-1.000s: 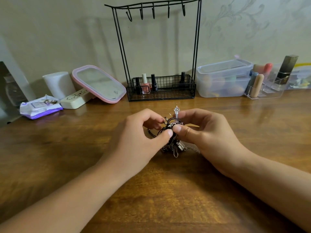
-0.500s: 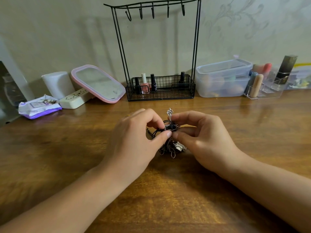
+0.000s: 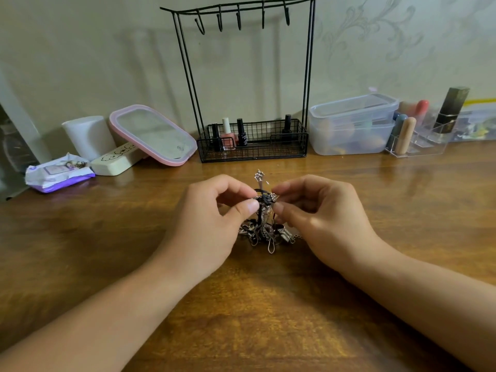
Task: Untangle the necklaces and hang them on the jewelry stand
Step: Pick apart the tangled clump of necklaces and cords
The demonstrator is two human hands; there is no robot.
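- Left hand (image 3: 206, 221): thumb and forefinger pinch the knot of necklaces (image 3: 264, 218), other fingers curled.
- Right hand (image 3: 322, 218): fingers likewise clamped on it, seemingly on a black cord.
- The knot hangs onto the desk (image 3: 80, 251), in front of the stand (image 3: 249, 76).

A home dressing table — nail polish bottles (image 3: 227, 132), pink-rimmed mirror (image 3: 153, 134), patterned wallpaper (image 3: 375, 25).

- left hand (image 3: 212, 224): forearm in from 7 o'clock, thumb and forefinger pinched, other fingers curled
- right hand (image 3: 322, 218): forearm in from 4 o'clock, thumb and forefinger pinched
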